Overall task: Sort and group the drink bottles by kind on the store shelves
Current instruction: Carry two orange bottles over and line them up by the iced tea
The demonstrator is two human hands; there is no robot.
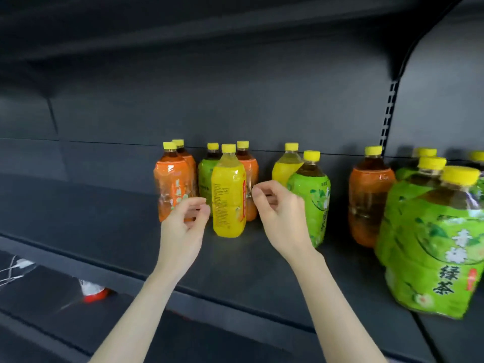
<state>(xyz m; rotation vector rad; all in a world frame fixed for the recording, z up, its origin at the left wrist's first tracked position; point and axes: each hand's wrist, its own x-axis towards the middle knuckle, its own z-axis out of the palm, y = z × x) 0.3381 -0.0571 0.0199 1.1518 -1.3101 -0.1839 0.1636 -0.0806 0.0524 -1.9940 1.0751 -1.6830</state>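
Note:
A yellow juice bottle [228, 195] stands upright on the dark shelf [104, 218], between my two hands. My left hand [183, 226] hovers just left of it with loosely curled fingers, holding nothing. My right hand [280, 213] hovers just right of it, fingers also loosely curled and empty. Two orange-label bottles [172, 184] stand at the left, with a green-label bottle [205, 176] and another orange one [250, 166] behind the yellow bottle. To the right are a second yellow bottle [286, 166] and a green-label bottle [314, 195].
Further right stand an orange-label bottle [369, 200] and a cluster of green tea bottles [432, 242] near the shelf's front edge. A slotted upright [387, 119] divides the shelf bays. Below the shelf at the left lie a white-and-red object [91, 290] and white cables [15, 268].

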